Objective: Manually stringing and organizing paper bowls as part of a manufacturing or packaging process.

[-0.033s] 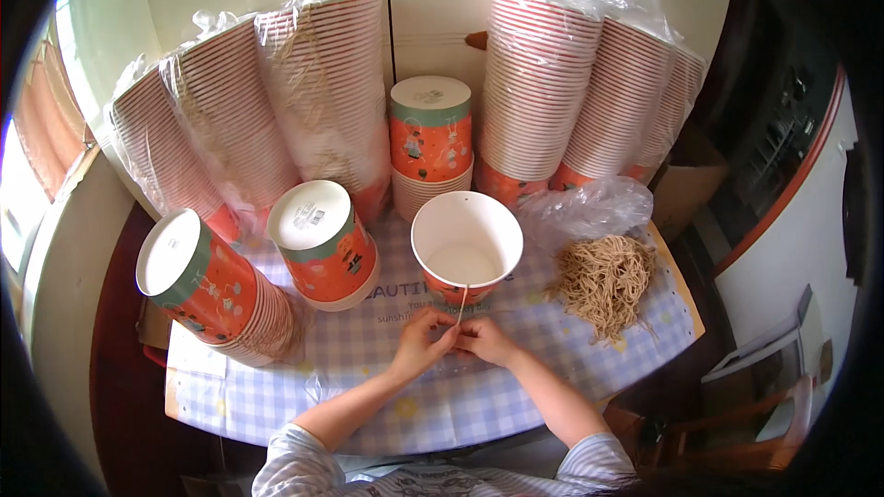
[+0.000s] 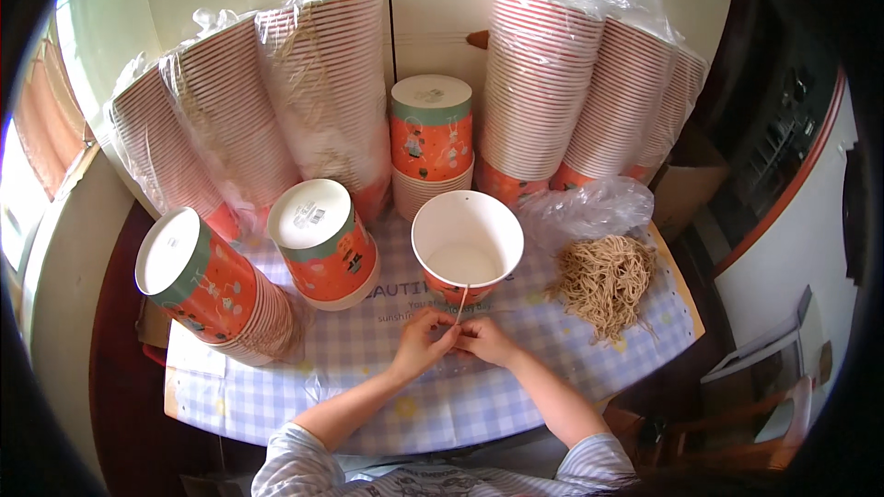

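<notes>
An orange paper bucket (image 2: 468,237), white inside, stands upright with its mouth tipped toward me. A small dark hole shows near its far rim. From its near rim a pale cord (image 2: 463,302) runs down to my fingers. My left hand (image 2: 425,342) is closed, thumb and fingertips pinched on the cord. Right beside it, my right hand (image 2: 487,340) pinches at the same cord, fingertips meeting those of the left. The cord's end is hidden between the fingers. To the right lies a loose heap of tan cords (image 2: 608,285).
Upside-down bucket stacks stand at left (image 2: 216,290), left of centre (image 2: 322,244) and behind the bucket (image 2: 431,133). Tall plastic-wrapped stacks line the back left (image 2: 322,83) and back right (image 2: 539,83). Crumpled clear plastic (image 2: 589,209) lies by the cords. A blue checked cloth (image 2: 405,414) covers the table.
</notes>
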Available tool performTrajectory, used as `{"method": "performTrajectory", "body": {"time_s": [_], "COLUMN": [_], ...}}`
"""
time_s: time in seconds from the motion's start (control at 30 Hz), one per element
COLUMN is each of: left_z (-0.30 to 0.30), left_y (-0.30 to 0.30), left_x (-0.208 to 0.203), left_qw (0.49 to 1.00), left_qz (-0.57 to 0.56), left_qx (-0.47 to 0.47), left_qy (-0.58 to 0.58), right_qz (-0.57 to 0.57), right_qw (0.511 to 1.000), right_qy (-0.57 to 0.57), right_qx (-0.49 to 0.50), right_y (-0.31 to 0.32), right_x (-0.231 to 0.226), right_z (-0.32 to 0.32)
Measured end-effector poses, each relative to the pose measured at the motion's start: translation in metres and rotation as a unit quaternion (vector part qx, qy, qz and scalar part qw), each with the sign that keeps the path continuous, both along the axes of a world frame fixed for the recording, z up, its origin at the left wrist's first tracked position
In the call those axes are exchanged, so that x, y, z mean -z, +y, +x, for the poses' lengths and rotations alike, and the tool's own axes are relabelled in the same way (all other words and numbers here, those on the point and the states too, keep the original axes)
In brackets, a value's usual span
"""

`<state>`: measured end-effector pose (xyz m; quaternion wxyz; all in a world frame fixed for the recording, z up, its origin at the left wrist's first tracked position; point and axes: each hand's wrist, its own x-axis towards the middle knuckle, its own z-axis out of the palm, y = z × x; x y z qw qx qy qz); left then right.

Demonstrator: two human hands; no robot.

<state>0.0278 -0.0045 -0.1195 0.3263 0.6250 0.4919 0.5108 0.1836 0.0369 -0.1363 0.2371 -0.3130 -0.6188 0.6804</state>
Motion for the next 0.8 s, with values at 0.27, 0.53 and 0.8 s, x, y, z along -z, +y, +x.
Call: {"method": "performTrajectory", "body": {"time_s": [0.27, 0.53, 0.8], "left_z": [0.002, 0.004, 0.016], "left_y": [0.0, 0.004, 0.014], "left_x": [0.006, 0.007, -0.019], "left_qw": [0.99, 0.969, 0.955], "left_qz": [-0.072, -0.131, -0.159], "left_qx": [0.02, 0.036, -0.004], "left_qy": [-0.123, -0.208, -0.249], "right_qz": [0.046, 0.133, 0.17], "right_qw": [0.998, 0.987, 0.973], "right_qy": [-0.046, -0.085, -0.123], "right_qx": [0.01, -0.012, -0.097], "right_y": [0.0, -0.004, -0.009], "right_x": [0.002, -0.004, -0.01], "right_z": [0.0, 0.001, -0.001]}}
